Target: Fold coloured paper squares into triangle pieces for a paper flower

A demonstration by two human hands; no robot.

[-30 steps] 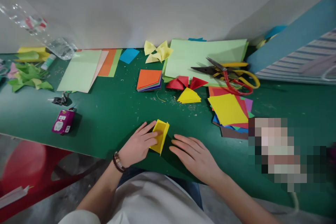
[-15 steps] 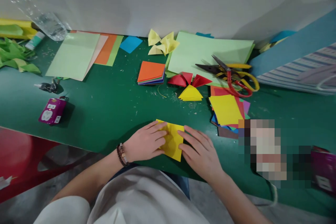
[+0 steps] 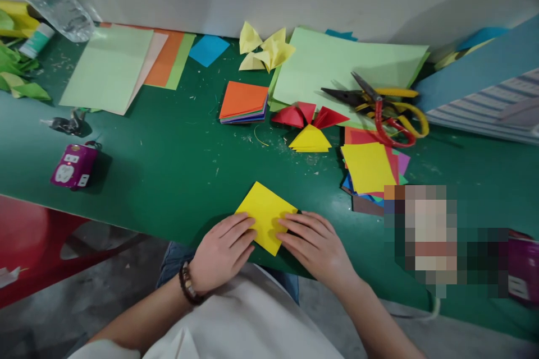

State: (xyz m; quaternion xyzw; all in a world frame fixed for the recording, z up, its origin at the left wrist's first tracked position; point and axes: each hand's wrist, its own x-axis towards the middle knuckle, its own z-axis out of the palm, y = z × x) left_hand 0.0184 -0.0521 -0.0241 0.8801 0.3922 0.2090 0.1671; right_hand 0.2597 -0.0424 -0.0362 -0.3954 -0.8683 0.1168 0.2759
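Green desk, scraps everywhere, and a yellow paper square lay flat between the hands, one corner pointing away. Left hand and right hand were both open, palms down, pressing its lower edges evenly. Colored paper squares sat ahead of the right hand.

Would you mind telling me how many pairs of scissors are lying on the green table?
2. A red-handled pair and a yellow-handled pair lie overlapping, partly on the pale green paper sheet. Others could be hidden under the paper.
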